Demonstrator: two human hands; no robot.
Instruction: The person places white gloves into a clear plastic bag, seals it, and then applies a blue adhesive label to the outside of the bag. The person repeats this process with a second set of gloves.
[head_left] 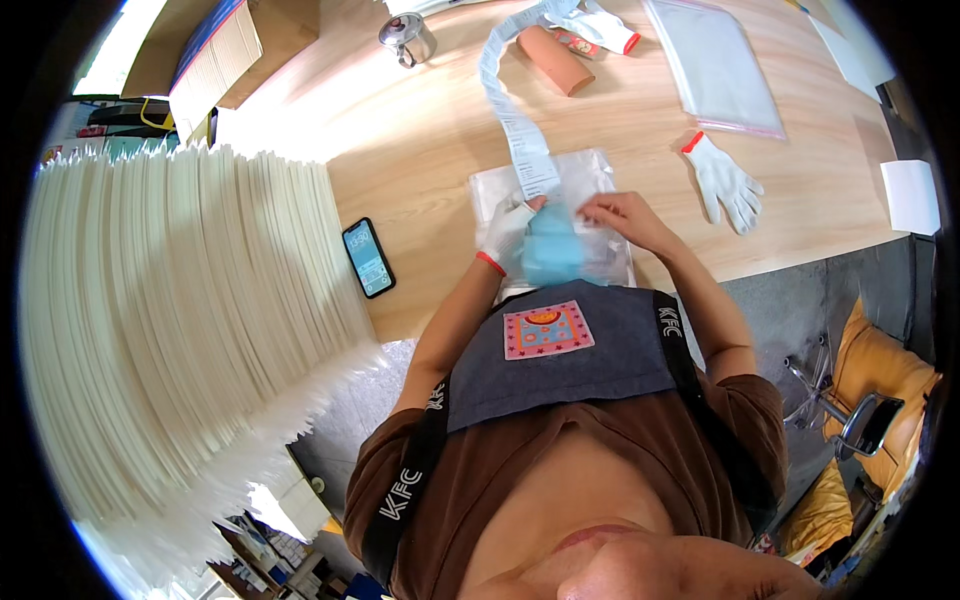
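The left hand (pixel 505 232), in a white glove with a red cuff, is closed on a light blue cloth (pixel 553 247) at the near edge of the wooden surface (pixel 420 130). The bare right hand (pixel 622 214) pinches the top of a clear plastic bag (pixel 580 180) that lies under and around the cloth. A long strip of white paper labels (pixel 520 130) runs from the bag toward the far side of the surface. A spare white glove (pixel 724 182) lies to the right, well apart. A phone (pixel 368 258) lies to the left, beside a tall stack of white sheets (pixel 180 300). A brown roll (pixel 553 60) and a metal pot (pixel 406 38) sit at the far side.
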